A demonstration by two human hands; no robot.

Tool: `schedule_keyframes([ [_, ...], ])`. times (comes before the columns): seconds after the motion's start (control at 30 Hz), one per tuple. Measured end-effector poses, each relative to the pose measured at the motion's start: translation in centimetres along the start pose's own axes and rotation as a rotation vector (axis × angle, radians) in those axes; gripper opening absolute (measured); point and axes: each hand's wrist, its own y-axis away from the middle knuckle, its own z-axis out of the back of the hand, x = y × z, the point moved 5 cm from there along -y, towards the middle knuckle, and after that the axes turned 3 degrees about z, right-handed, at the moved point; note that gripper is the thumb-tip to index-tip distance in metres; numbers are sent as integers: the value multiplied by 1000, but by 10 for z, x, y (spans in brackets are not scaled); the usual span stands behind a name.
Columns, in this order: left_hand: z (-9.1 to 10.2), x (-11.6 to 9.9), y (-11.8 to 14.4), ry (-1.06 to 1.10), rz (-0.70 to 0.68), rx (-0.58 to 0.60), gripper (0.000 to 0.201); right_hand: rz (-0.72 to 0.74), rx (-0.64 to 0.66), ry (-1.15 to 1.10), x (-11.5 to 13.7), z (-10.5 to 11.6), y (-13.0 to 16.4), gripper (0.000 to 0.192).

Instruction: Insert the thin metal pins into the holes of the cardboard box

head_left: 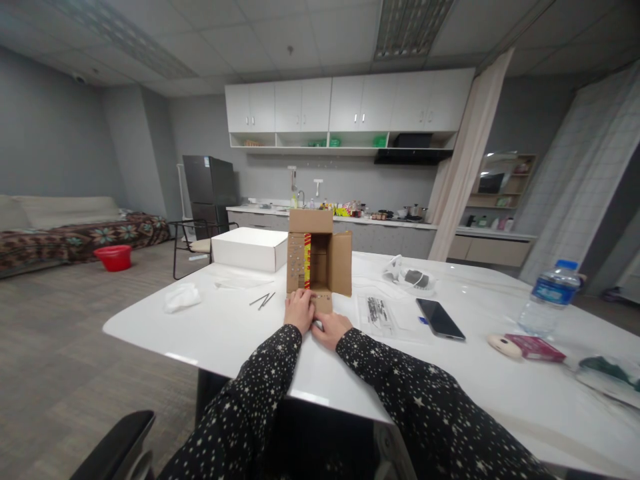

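In front of me on the white table stands an open cardboard box [320, 263], its opening turned towards me. Its flaps spread up, left, right and down, and a red and yellow strip [307, 260] runs down the left one. My left hand [300, 311] is closed at the box's lower left, fingertips on the bottom flap [323, 304]. Close by on its right, my right hand [331, 330] is closed at the near edge of the same flap. A small greyish bit shows by its fingertips, but I cannot make out what it is.
Left of the box lie thin dark rods [263, 301], crumpled white plastic [182, 298] and a white box [250, 249]. To the right are a clear bag of small dark parts [379, 315], a phone [440, 319], a water bottle [550, 297] and a maroon packet [535, 348].
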Motion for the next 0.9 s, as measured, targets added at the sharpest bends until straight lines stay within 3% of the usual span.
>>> schedule_keyframes([
  [0.2, 1, -2, -9, -73, 32, 20, 23, -3, 18, -23, 0, 0, 0, 39],
  [0.43, 1, -5, -10, -100, -24, 1, 23, -5, 1, -6, 0, -1, -1, 38],
  [0.73, 13, -9, -9, 192, -167, -265, 16, -2, 3, -15, -1, 1, -1, 38],
  [0.9, 21, -7, -5, 347, -174, -387, 14, -5, 5, -29, 0, 2, 0, 37],
])
